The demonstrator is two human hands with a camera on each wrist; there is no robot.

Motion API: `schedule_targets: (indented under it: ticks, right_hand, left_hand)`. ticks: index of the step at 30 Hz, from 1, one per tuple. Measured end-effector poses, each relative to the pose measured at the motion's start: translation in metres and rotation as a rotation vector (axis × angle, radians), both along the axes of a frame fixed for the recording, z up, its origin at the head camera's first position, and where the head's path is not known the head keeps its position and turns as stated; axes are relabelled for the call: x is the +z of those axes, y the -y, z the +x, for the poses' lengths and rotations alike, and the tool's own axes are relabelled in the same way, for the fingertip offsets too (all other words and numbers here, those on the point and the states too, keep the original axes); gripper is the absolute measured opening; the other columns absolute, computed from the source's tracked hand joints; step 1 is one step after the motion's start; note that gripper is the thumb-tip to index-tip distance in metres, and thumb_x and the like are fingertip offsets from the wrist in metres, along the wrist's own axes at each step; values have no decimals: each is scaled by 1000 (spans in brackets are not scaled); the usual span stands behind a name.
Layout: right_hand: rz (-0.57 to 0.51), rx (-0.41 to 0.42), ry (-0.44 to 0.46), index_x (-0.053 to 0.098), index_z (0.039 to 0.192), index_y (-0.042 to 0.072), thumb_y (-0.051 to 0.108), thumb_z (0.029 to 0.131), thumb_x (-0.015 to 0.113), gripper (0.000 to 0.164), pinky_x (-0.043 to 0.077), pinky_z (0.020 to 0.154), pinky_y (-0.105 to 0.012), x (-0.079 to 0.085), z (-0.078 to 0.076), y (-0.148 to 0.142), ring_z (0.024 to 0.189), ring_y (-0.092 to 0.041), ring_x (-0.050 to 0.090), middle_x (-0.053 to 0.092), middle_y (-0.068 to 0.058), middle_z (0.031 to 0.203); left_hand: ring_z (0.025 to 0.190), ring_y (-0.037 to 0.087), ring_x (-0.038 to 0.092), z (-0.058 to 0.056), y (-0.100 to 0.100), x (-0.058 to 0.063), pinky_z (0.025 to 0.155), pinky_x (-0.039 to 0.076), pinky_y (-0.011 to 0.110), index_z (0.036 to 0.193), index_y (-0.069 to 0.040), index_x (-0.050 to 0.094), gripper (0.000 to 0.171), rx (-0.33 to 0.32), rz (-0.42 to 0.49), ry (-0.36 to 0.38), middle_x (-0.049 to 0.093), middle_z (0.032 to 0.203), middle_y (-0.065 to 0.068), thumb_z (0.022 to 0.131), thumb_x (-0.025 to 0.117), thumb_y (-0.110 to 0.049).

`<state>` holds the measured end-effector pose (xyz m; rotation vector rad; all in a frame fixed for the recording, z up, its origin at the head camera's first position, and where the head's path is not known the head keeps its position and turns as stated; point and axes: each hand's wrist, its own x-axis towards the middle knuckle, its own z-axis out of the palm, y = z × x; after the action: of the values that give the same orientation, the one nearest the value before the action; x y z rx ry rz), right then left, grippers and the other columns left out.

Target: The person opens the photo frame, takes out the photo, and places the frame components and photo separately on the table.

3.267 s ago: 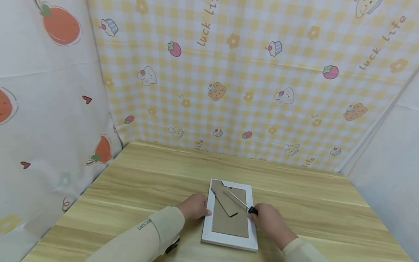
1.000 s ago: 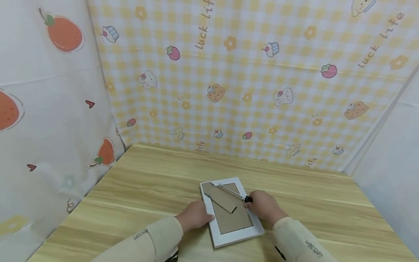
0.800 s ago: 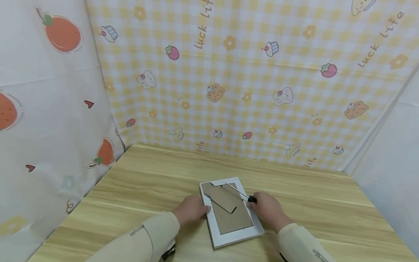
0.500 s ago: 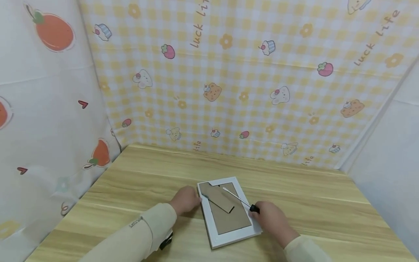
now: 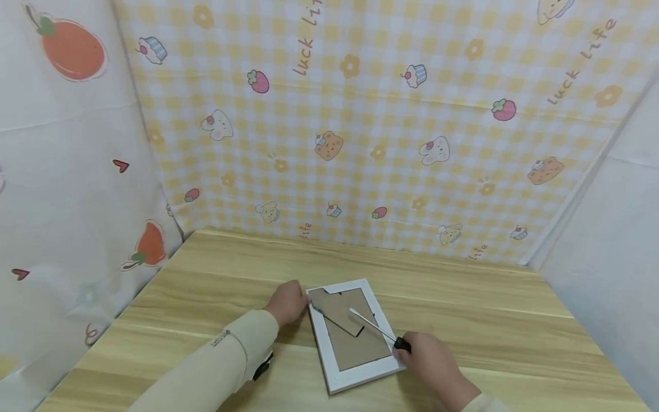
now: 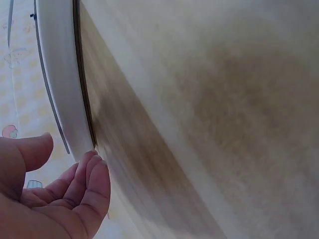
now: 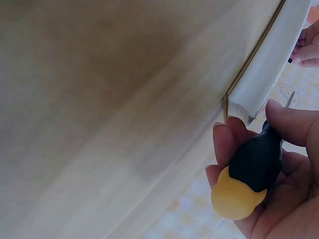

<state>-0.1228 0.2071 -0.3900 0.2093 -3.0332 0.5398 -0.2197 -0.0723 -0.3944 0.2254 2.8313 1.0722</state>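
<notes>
A white picture frame lies face down on the wooden table, its brown backboard and folded stand leg showing. At the frame's far left corner is my left hand. Its bent fingertips reach the corner's outer side, while the thumb stands apart from them in the left wrist view. My right hand grips a screwdriver by its black and yellow handle, beside the frame's near right corner. The metal shaft slants over the backboard, tip pointing to the far left.
Small dark tabs show along the backboard's edge. The wood-grain table runs back to a yellow checked cloth. White cloths hang at the left and right.
The frame has turned counterclockwise. My left hand has slid from its left side up to the far left corner. The screwdriver has drawn back from the backboard's top edge toward me.
</notes>
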Motion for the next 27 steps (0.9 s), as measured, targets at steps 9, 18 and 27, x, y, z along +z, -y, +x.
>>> schedule_targets:
  ticks: [9,18,27]
  right_hand:
    - [-17,-40,27,50,64,16,23,82,74,31,26,47,-26,-5,11,-2,51,-11,35,38,6,56]
    - [-26,-63,29,51,66,14,23,82,75,30,28,48,-28,-4,15,-1,53,-13,36,39,5,58]
    - [-32,-58,22,50,65,13,20,82,74,31,30,49,-29,-5,15,0,53,-13,37,39,4,57]
  left_hand:
    - [54,14,41,-7,-1,2,51,34,25,62,-8,44,38,2,-20,9,43,59,1,94,62,-17]
    - [61,17,47,-9,-2,1,58,42,29,69,-1,54,28,-22,-52,-17,51,66,4,92,64,-14]
    - [60,16,44,-14,-3,-3,57,40,28,66,-3,51,31,-2,-55,-22,48,63,3,92,64,-15]
